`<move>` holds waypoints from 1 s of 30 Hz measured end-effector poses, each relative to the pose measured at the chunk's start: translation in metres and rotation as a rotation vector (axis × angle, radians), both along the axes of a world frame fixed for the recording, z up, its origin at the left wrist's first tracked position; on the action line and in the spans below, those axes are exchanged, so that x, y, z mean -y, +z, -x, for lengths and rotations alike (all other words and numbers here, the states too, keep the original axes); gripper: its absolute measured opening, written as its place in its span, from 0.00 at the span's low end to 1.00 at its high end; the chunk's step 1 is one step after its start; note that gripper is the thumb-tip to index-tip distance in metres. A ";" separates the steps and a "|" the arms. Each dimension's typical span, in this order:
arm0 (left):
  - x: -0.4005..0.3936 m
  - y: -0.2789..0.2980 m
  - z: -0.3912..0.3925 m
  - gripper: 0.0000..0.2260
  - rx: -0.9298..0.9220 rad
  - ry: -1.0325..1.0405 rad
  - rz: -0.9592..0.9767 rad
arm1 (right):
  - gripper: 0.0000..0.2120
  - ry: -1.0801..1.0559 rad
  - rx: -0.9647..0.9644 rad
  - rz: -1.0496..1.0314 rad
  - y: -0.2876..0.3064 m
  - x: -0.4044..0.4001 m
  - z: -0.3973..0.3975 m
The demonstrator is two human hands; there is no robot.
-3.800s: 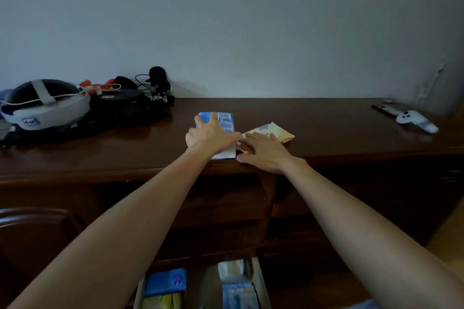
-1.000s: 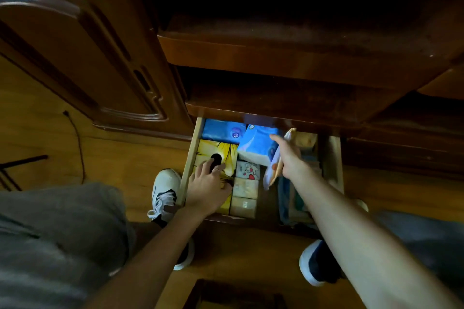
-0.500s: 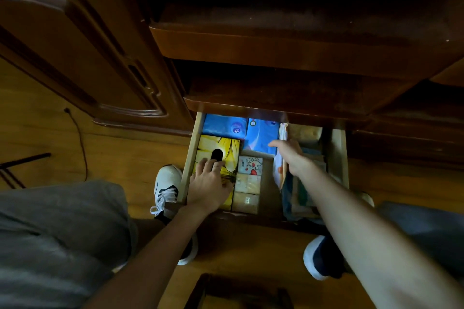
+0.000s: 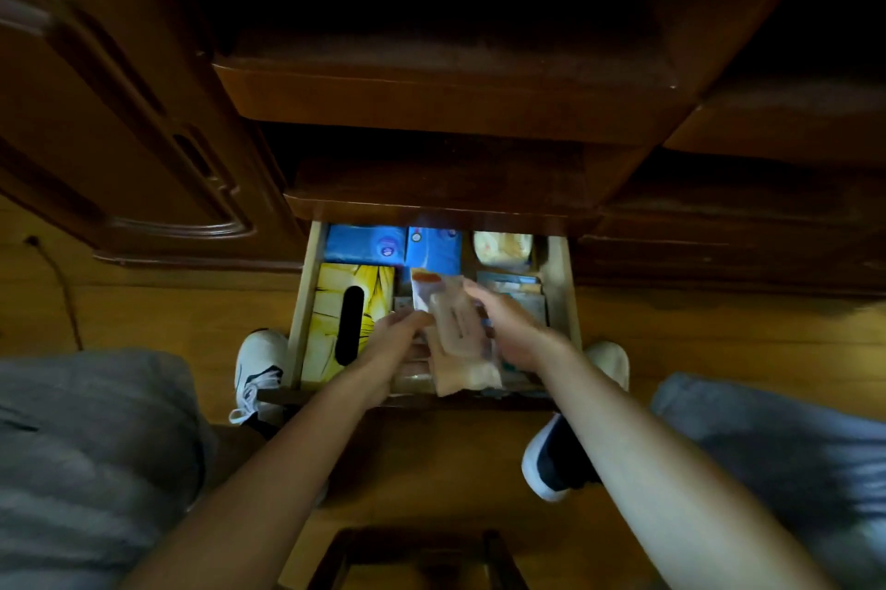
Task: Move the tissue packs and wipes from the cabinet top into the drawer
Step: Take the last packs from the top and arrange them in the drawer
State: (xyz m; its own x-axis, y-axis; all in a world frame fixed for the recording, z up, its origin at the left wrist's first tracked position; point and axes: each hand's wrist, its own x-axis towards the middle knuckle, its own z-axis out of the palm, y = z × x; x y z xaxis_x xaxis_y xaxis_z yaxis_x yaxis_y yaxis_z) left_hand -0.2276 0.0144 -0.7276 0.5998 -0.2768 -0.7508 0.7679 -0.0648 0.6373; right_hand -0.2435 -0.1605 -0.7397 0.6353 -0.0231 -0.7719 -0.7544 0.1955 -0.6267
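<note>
I look down into the open drawer below the cabinet. Both hands hold a beige wipes pack with an orange top edge over the drawer's middle. My left hand grips its left side; my right hand grips its right side. A blue tissue pack lies at the back centre, beside another blue pack. A yellow tissue box fills the drawer's left part. The cabinet top is out of view.
A pale round packet sits at the drawer's back right, with flat packs beneath my right hand. Closed upper drawers overhang the open one. My two shoes stand on the wooden floor either side.
The blue pack now lies at the drawer's back. My left hand left the yellow box and joined my right hand on the beige wipes pack, which now lies flatter over the middle.
</note>
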 end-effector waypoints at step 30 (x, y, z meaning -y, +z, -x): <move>-0.005 0.022 -0.006 0.08 0.332 0.027 -0.225 | 0.16 0.468 0.054 1.319 0.038 0.071 0.030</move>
State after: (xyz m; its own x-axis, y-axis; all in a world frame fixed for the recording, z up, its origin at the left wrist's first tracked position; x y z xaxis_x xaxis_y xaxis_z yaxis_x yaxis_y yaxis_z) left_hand -0.2219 0.0199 -0.7061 0.8246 -0.1088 -0.5551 0.5261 -0.2133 0.8232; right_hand -0.2739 -0.2318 -0.7021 0.8137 -0.4837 -0.3224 -0.5541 -0.8130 -0.1788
